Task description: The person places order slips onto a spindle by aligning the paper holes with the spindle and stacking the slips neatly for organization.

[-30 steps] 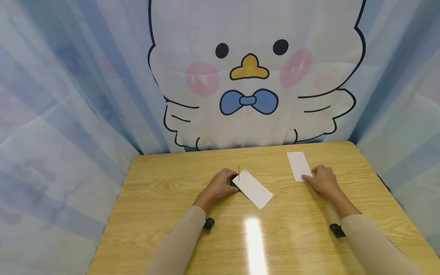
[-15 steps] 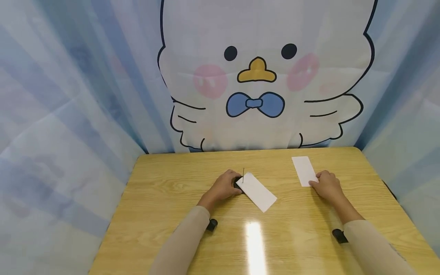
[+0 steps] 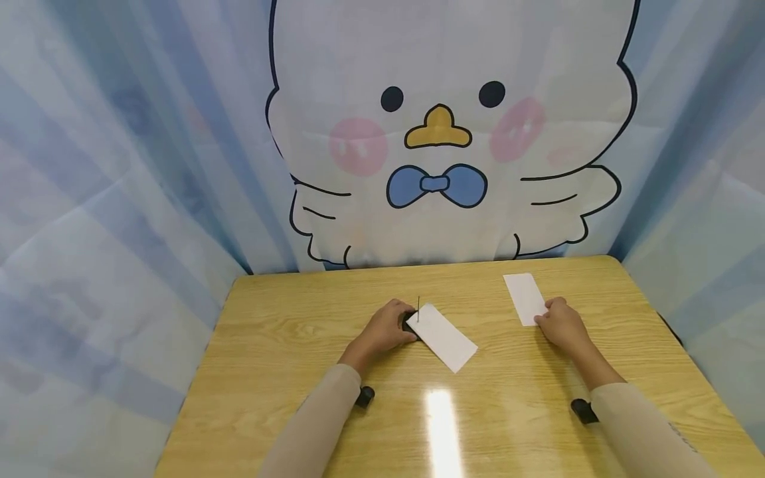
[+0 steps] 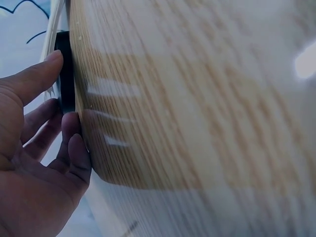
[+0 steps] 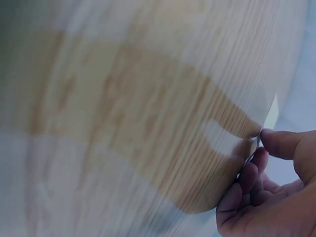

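In the head view my left hand [image 3: 382, 330] grips the black round base [image 3: 409, 324] of a bill spike, thumb and fingers on either side of it. In the left wrist view that base [image 4: 65, 76] stands on the table between them. The thin upright pin [image 3: 418, 307] passes through one end of a white paper stack [image 3: 445, 340], which lies slanted over the base. To the right, my right hand [image 3: 564, 325] pinches the near right corner of a white paper slip [image 3: 523, 297]. The right wrist view shows the slip [image 5: 271, 114] edge-on, thumb against fingers.
A wood-grain table [image 3: 287, 372] with a bright light reflection carries everything. Behind it hangs a curtain [image 3: 436, 232] with a cartoon bird, and more curtain flanks both sides. Black wrist devices [image 3: 364, 397] sit at both sleeves.
The right thumb has slid nearer the slip's corner and the fingers have closed in on it. My left hand and the bill spike stay in place; the head view shifts slightly.
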